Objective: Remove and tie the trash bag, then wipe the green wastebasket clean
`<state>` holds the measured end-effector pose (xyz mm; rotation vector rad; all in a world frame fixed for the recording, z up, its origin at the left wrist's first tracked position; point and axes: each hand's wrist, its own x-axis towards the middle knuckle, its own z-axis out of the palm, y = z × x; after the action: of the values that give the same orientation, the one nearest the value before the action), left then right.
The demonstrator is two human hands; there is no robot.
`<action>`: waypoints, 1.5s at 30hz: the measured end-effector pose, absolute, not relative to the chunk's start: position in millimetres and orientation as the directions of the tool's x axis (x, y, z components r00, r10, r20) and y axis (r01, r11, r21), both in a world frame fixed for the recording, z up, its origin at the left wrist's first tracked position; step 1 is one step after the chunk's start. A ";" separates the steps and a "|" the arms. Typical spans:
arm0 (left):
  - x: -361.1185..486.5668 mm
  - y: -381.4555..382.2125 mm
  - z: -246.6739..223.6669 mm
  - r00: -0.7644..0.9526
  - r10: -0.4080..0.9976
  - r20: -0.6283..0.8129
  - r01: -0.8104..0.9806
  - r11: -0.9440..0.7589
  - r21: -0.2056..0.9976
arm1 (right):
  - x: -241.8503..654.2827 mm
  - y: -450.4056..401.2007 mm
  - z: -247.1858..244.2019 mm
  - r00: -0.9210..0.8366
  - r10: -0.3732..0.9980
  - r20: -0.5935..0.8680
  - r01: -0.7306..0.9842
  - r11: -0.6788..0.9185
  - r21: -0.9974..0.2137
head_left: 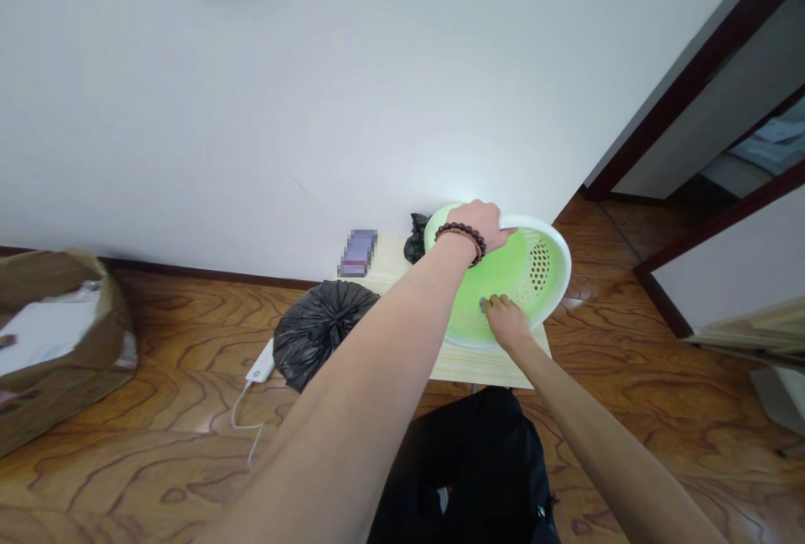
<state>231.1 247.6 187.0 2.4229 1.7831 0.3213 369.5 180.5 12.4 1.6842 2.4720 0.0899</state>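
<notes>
A green colander (490, 276) with a white rim and a patch of round holes on its right wall tilts over a small pale wooden table (484, 366). My left hand (476, 221), a beaded bracelet at its wrist, is closed on the upper rim. Down inside the colander, my right hand (508, 319) is closed, its fingers pinching a small grey thing (483, 305) against or near the green inner wall. That grey thing is mostly hidden by the fingers, so its kind cannot be told.
Left of the table sits a tied black plastic bag (318, 330), with a white power strip (262, 362) beside it. Another crumpled black bag (415, 240) lies behind the colander. A pixelated rectangle (357, 253) is by the wall. A cardboard box (119, 360) stands far left.
</notes>
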 end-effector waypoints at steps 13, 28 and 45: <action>219.4 244.1 194.8 0.219 0.971 0.094 0.955 -0.234 0.185 | 304.2 164.1 16.2 -0.403 0.915 -0.017 0.872 0.378 -0.312; 228.7 243.6 194.7 0.181 0.981 0.067 0.957 -0.191 0.218 | 323.4 168.2 6.9 -0.267 0.958 -0.107 0.955 0.249 -0.162; 237.5 244.1 190.9 0.205 0.975 0.088 0.948 -0.220 0.229 | 352.5 174.7 15.4 -0.121 0.986 -0.114 0.993 0.119 -0.024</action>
<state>237.5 244.1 190.9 2.3385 1.8788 0.3233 352.5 174.7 15.4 2.0348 2.2970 -0.1437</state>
